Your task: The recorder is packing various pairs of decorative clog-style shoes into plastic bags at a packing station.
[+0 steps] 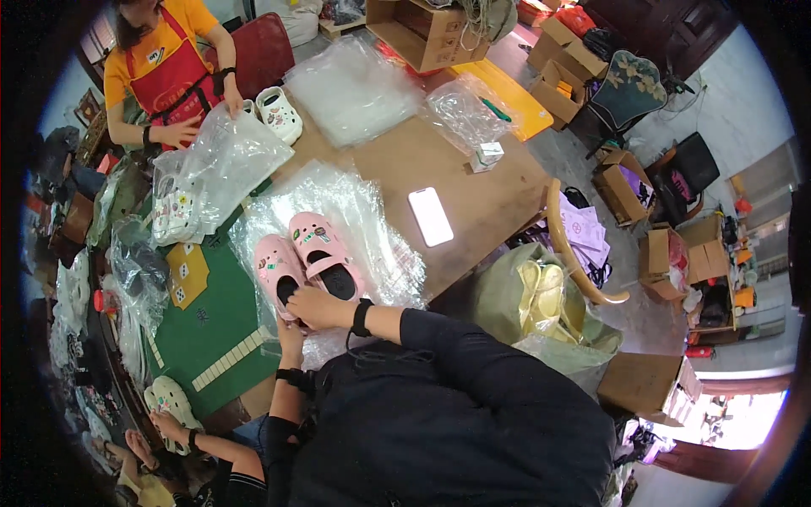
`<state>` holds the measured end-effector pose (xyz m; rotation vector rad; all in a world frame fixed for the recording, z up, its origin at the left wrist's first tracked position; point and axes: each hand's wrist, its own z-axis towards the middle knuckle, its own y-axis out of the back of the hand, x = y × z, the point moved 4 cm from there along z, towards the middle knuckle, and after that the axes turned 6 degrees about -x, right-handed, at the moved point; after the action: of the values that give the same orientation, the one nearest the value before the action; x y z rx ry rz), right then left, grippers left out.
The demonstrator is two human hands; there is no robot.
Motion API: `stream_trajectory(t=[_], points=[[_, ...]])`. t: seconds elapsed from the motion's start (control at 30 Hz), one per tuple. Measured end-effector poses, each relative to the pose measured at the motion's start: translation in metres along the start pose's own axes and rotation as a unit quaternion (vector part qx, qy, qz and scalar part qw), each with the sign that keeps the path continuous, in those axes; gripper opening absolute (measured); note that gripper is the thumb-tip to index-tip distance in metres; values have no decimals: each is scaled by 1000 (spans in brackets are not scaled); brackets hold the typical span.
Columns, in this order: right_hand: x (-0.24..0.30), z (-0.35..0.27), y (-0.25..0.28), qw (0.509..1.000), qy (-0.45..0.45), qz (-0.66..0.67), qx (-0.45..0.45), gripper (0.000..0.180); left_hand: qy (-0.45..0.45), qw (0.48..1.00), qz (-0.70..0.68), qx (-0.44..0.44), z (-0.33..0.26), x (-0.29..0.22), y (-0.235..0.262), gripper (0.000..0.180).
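Two pink clogs with charms on their toes lie side by side on a stack of clear plastic bags (380, 245), toes pointing away from me. My right hand (325, 309) reaches across the heel of the right clog (314, 238). Its curled fingers grip the heel opening of the left clog (273, 259). Just below, my left hand (290, 340) is closed at the heel end of that left clog; its fingertips are partly hidden behind the shoe and my right hand.
A phone (431, 216) and a small white box (487, 157) lie on the brown table. Across it a co-worker bags white clogs (279, 116). Another person's hand touches a pale clog (172, 401) at lower left. A sack of yellow clogs (541, 296) stands at right.
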<state>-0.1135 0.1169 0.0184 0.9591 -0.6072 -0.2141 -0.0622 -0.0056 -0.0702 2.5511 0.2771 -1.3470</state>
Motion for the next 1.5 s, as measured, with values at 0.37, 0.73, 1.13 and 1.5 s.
stream_trajectory(t=[0.37,0.73,1.13,1.5], points=[[-3,11,16,989,-14,60,-132,34,-29,999,-24,34,8,-15,-6,32],[-58,-14,52,950,-300,-86,25,74,32,971,-213,106,16,8,2,35],[-78,-16,53,957,-272,-17,-99,43,8,995,-54,83,14,17,-14,35],[-40,-22,80,959,-229,6,-169,32,24,983,-123,136,6,-16,-12,39]])
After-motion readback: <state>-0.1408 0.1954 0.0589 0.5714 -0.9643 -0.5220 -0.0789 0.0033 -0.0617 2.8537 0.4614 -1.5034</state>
